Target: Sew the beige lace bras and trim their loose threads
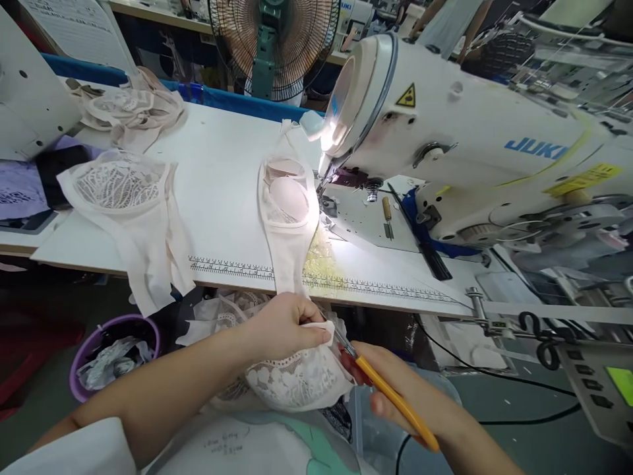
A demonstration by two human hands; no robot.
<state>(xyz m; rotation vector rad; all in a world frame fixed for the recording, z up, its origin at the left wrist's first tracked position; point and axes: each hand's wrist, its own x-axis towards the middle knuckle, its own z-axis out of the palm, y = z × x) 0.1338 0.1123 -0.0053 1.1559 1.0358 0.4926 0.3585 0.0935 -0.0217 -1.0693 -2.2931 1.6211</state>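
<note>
A pale pink bra (289,198) lies part on the table, one cup beside the sewing machine's needle area. Its band runs over the front edge to my left hand (291,326), which pinches the fabric between thumb and fingers. Below that hand hangs a lace cup (301,382), over my lap. In my right hand (390,379) is an orange-handled tool (395,402); its metal tip touches or nearly touches the pinched edge. Something red shows beside its tip, partly covered by my fingers. Whether the tip's jaws are apart I cannot tell.
The white sewing machine (459,125) stands at the right, its lamp lit. More bras (123,218) lie at the left of the table (222,178). A fan (274,46) stands behind. A purple bin (82,363) with scraps is on the floor. A small brush (387,218) lies near the machine bed.
</note>
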